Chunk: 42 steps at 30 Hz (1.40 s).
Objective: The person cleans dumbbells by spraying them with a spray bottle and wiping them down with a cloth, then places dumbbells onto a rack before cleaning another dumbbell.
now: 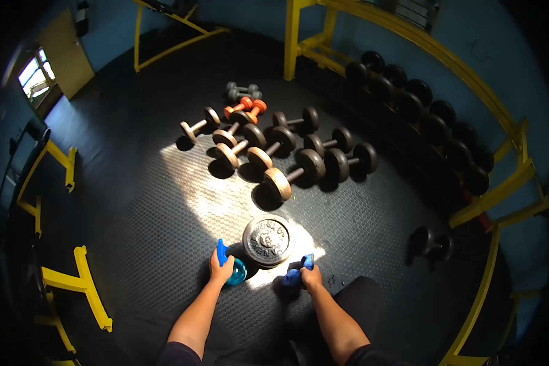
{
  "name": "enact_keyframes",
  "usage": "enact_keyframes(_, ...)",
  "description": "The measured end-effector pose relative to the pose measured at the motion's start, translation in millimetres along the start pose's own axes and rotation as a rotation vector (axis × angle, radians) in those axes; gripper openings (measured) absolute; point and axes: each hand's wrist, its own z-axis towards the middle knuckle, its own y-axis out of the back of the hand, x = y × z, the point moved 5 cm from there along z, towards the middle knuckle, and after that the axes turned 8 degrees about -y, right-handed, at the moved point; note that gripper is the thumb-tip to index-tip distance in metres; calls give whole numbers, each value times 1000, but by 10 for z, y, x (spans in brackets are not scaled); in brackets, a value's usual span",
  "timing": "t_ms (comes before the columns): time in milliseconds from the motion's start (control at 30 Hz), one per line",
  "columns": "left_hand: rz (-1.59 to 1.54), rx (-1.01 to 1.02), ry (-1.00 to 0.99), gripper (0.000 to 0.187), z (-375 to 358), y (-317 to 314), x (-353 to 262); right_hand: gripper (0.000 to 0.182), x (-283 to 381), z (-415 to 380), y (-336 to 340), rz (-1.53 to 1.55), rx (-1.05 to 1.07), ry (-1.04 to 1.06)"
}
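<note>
Left hand (221, 266) closed around a blue plastic spray bottle (230, 267), right hand (311, 277) gripping a crumpled blue cloth (297, 272), both arms extended forward and down flanking a round grey iron weight plate (267, 240) on the black rubber floor (134, 207), 2 rows of dumbbells (274, 149) beyond

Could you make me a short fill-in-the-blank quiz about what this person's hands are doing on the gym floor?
1. The left hand holds a spray bottle coloured ____.
2. The right hand presses a blue ____ to the floor.
3. Between the hands lies a round weight ____.
4. Two small dumbbells in the far group are coloured ____.

Missing words: blue; cloth; plate; orange.
</note>
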Motion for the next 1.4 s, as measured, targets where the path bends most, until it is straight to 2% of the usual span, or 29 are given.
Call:
enact_keyframes(33,88,58,35,41,50,24,-20,41,111,-69,0,146,140,-1)
enact_keyframes(100,212,93,-282,41,177,70,-291,37,411,-304,158,285,193,151)
enact_keyframes(167,141,104,-176,38,246,153,-466,34,675,-537,326,446,259,278)
enact_keyframes(233,-38,489,-2,35,186,268,-993,32,852,-653,433,624,378,419)
enact_keyframes(267,118,638,51,33,167,318,-1090,33,876,-784,540,594,349,383)
enact_keyframes(300,148,685,86,31,98,396,-1491,34,919,-910,655,565,318,351)
enact_keyframes(333,125,708,122,30,-11,437,-1675,37,868,-858,629,668,369,343)
enact_keyframes(400,80,747,123,32,-152,421,-1752,34,824,-725,579,700,335,298)
enact_keyframes(467,116,751,101,36,-269,377,-1840,34,814,-618,573,642,276,297)
enact_keyframes(500,141,752,91,37,-315,344,-1800,31,832,-613,565,677,255,364)
enact_keyframes(567,135,776,125,37,-371,257,-1727,26,791,-532,597,488,235,306)
enact_keyframes(667,233,756,38,35,-390,193,-1903,21,784,-615,652,444,263,381)
enact_keyframes(767,253,707,42,32,-375,160,-1869,20,852,-740,705,466,233,449)
enact_keyframes(900,299,703,99,26,-400,100,-1848,20,831,-773,722,500,248,373)
enact_keyframes(967,316,700,73,24,-425,68,-1852,20,804,-750,722,506,239,381)
enact_keyframes(1067,350,723,146,25,-446,64,-1822,22,766,-661,729,504,221,403)
enact_keyframes(1133,177,614,46,31,-425,78,-1840,22,760,-651,733,494,210,417)
enact_keyframes(1167,176,614,46,31,-427,74,-1765,20,764,-645,730,493,213,421)
enact_keyframes(1233,169,582,-96,39,-415,76,-1571,20,728,-570,675,490,217,423)
enact_keyframes(1267,231,587,-197,52,-417,90,-1476,21,751,-521,620,500,213,537)
enact_keyframes(1300,232,587,-195,52,-418,93,-1398,23,798,-556,615,510,209,651)
enact_keyframes(1367,236,505,-266,64,-433,135,-1278,28,791,-521,641,399,206,642)
enact_keyframes(1400,162,541,-126,76,-450,152,-1193,29,793,-493,642,229,176,659)
